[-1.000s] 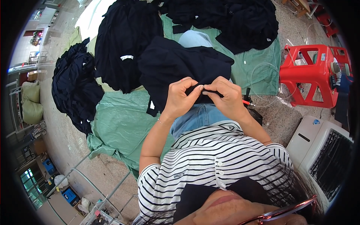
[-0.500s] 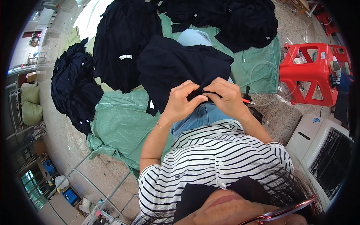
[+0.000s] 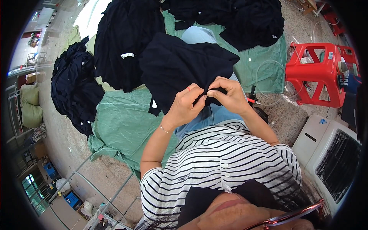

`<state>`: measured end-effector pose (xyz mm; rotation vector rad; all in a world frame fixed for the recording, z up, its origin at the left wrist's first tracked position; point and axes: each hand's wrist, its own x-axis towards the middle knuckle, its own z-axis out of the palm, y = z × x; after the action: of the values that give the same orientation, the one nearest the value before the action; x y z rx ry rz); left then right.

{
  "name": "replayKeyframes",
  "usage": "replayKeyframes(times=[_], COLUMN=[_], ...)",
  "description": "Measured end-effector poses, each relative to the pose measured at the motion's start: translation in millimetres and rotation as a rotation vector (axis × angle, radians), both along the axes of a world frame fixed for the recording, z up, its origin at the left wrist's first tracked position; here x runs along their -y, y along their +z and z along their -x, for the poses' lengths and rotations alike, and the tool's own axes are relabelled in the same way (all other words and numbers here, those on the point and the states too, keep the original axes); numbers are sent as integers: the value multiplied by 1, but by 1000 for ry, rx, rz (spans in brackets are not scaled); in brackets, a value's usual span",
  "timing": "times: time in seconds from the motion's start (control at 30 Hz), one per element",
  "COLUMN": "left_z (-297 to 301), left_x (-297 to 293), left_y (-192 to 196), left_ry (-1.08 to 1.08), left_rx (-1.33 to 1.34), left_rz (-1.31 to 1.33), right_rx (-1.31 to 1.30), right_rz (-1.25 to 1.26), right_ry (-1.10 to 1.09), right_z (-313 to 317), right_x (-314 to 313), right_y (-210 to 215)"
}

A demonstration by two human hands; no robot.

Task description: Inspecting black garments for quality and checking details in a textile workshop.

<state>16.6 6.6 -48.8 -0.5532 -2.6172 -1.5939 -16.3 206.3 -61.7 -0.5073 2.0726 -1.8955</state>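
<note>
Both hands together now: left hand [image 3: 188,102] and right hand [image 3: 227,95], fingers clamped on the dark garment [image 3: 180,67] over the lap.

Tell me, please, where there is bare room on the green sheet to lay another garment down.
The green sheet lies bare left of the left hand, between the dark pile and the garment on the lap. A smaller bare strip runs beside the red stool. The top is crowded with dark heaps.

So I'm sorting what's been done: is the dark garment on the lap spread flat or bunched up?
Bunched. The garment drapes in folds over the lap, and its near edge is gathered and pinched between the left hand and right hand.
</note>
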Motion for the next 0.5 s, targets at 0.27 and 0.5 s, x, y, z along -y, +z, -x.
replayKeyframes(times=[0.27, 0.5], left_z=[2, 3], left_x=[1, 7], left_y=[-17, -12], left_ry=[278, 268], left_rx=[716, 775], left_rz=[-762, -868], right_rx=[276, 191], right_rz=[78, 97], right_ry=[-26, 46], right_z=[1, 4], right_x=[4, 0], right_y=[1, 1])
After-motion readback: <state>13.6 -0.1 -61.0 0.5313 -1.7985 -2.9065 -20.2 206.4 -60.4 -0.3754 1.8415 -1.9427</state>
